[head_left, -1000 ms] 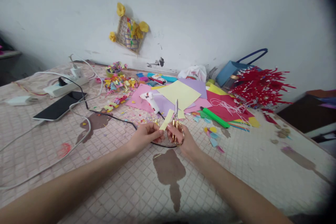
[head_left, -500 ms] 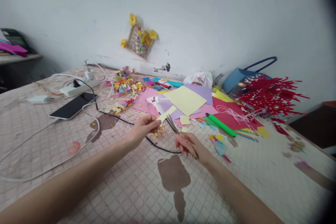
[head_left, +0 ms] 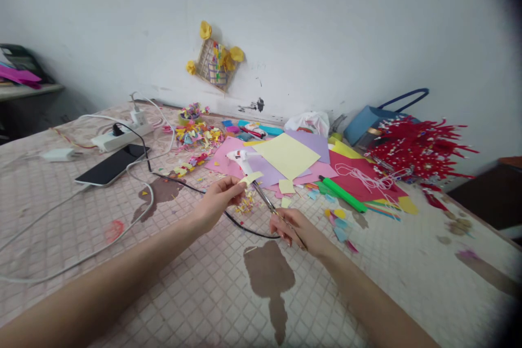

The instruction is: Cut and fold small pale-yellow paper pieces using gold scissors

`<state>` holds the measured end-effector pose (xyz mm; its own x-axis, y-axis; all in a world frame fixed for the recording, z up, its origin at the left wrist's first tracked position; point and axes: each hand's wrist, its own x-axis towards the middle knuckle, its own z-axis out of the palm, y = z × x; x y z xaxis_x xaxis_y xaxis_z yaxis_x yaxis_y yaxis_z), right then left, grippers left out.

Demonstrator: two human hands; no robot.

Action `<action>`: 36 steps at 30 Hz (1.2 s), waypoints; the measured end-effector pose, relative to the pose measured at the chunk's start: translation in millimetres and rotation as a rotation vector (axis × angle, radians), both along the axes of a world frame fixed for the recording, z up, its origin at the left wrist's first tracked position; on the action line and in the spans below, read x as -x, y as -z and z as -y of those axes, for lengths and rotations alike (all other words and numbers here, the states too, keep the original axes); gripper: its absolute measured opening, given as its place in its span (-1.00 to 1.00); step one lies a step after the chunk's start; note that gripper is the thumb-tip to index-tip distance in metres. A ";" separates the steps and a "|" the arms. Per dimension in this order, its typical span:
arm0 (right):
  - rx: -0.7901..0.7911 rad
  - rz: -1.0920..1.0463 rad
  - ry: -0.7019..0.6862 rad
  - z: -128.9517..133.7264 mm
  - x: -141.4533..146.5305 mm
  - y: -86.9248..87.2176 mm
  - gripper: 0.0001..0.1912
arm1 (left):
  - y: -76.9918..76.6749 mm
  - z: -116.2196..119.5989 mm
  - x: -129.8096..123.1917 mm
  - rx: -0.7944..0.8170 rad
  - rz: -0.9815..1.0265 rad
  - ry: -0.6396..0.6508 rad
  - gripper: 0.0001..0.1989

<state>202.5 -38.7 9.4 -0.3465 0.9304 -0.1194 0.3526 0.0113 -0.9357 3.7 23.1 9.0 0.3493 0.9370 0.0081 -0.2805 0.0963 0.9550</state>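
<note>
Between the thumb and fingers of my left hand (head_left: 223, 196) is a small pale yellow paper strip (head_left: 252, 177). My right hand (head_left: 291, 227) grips metal scissors (head_left: 267, 201) by their handles, with the blades nearly together and their tips at the strip. Just beyond the strip lies a white glue gun (head_left: 241, 160) on pink and purple paper. A large pale yellow sheet (head_left: 287, 155) rests on the pile, with a small yellow square (head_left: 286, 186) at its near corner. Tiny yellow scraps (head_left: 245, 205) lie on the table between my hands.
On the left are a phone (head_left: 113, 165), a power strip (head_left: 122, 136) and loose cables. Colourful paper bits (head_left: 198, 136) are heaped behind. To the right are a green marker (head_left: 343, 194), white string and a red beaded bundle (head_left: 416, 147).
The scissor blades have closed, and their tips have moved slightly left onto the paper strip. The strip looks shorter and lies flatter. My left hand has shifted slightly left.
</note>
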 end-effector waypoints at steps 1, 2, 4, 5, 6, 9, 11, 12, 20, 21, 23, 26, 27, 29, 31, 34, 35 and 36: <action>0.000 0.002 -0.001 0.2 -0.1 -0.5 -0.58 | 0.0 -0.2 0.2 -0.002 0.003 -0.002 -0.77; 0.002 0.000 0.001 0.1 0.0 -0.3 -0.58 | 0.3 -0.3 0.2 -0.003 0.002 0.001 -0.77; 0.010 -0.010 0.016 -0.6 0.9 1.3 -0.58 | 1.3 -0.5 0.0 -0.008 -0.005 0.018 -0.78; 0.019 -0.021 0.030 -1.1 1.5 2.4 -0.58 | 2.1 -0.5 -0.2 -0.010 -0.013 0.034 -0.78; 0.030 -0.037 0.046 -1.7 2.3 3.5 -0.58 | 3.0 -0.4 -0.5 -0.010 -0.020 0.053 -0.78; 0.051 -0.123 0.106 -2.8 6.0 5.5 -0.58 | 6.2 0.9 -1.8 -0.012 -0.034 0.122 -0.78; 0.042 -0.218 0.168 -2.9 9.7 5.9 -0.62 | 8.0 3.5 -3.4 -0.021 -0.054 0.163 -0.77; 0.031 -0.273 0.208 -2.8 11.7 6.0 -0.65 | 8.7 5.3 -4.5 -0.031 -0.072 0.183 -0.77; -0.002 -0.381 0.257 -2.0 21.4 7.4 -0.75 | 10.9 16.1 -12.1 -0.149 -0.175 0.230 -0.72; -0.003 -0.368 0.256 -2.1 21.3 7.9 -0.75 | 11.2 15.4 -11.9 -0.151 -0.178 0.189 -0.72; -0.018 -0.323 0.253 -2.6 20.8 9.2 -0.75 | 11.3 14.1 -11.2 -0.149 -0.190 0.112 -0.72; -0.112 -0.167 0.234 -3.7 19.5 11.2 -0.76 | 10.2 14.7 -10.7 -0.132 -0.156 0.079 -0.72; -0.169 -0.083 0.236 -4.0 18.9 11.7 -0.77 | 9.5 15.8 -10.7 -0.124 -0.127 0.091 -0.70; -0.309 0.134 0.263 -4.3 17.7 12.3 -0.81 | 7.6 18.4 -10.8 -0.104 -0.072 0.120 -0.66; -0.448 0.363 0.300 -4.0 16.3 12.1 -0.83 | 5.4 20.7 -10.6 -0.080 -0.053 0.132 -0.63; -0.563 0.597 0.335 -3.2 14.3 10.3 -0.85 | 3.5 21.3 -10.4 -0.052 -0.130 0.132 -0.67; -0.577 0.639 0.343 -3.0 13.5 9.3 -0.86 | 3.6 20.8 -10.5 -0.049 -0.168 0.127 -0.70; -0.587 0.670 0.347 -2.9 12.7 8.3 -0.86 | 4.1 19.9 -10.5 -0.050 -0.203 0.122 -0.72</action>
